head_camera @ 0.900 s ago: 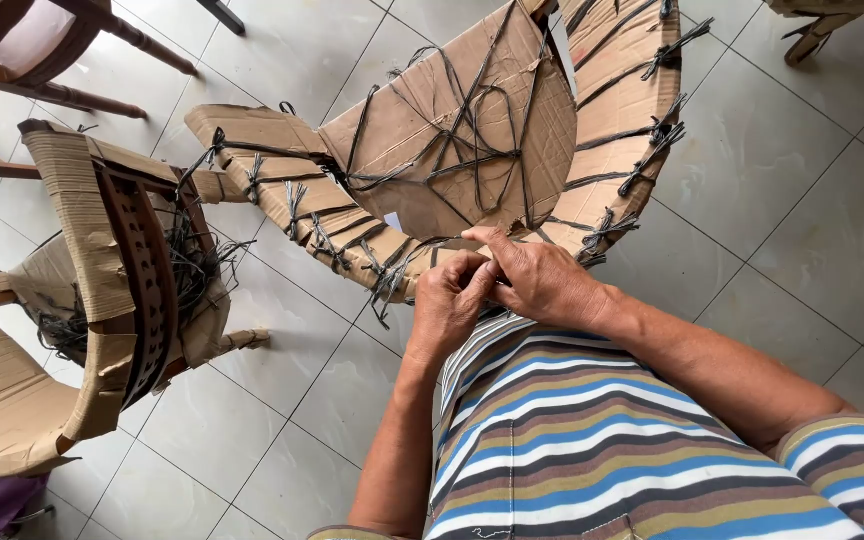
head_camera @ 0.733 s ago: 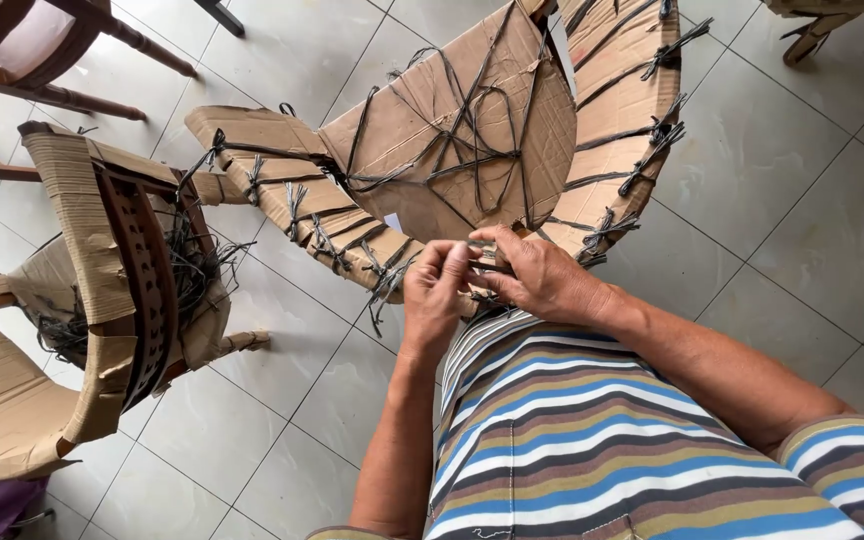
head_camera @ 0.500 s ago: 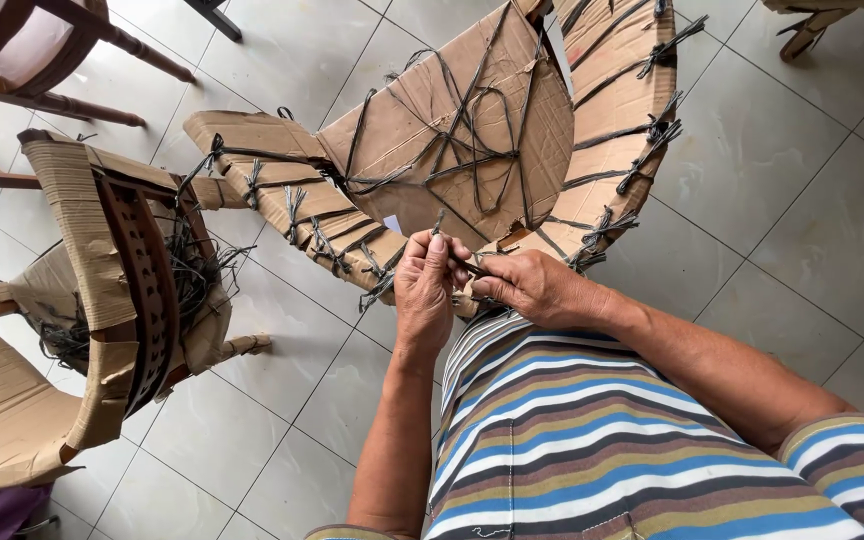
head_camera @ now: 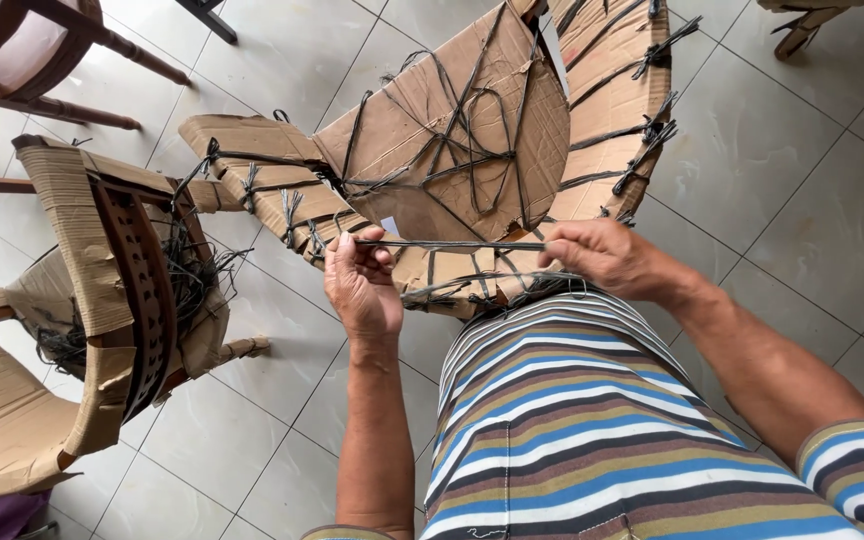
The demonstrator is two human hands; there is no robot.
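Two hands pull a thin dark string tight over a wrapped chair.
The left hand point(head_camera: 362, 285) and right hand point(head_camera: 602, 258) each have the grip clamped on one end of the thin dark string point(head_camera: 457, 244), stretched level just above the cardboard-wrapped chair point(head_camera: 452, 130) on the tiled floor point(head_camera: 782, 170).

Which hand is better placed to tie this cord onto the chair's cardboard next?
Probably the right hand: it pinches the cord beside the cardboard edge with its tied straps. The left hand holds the other end, further out.
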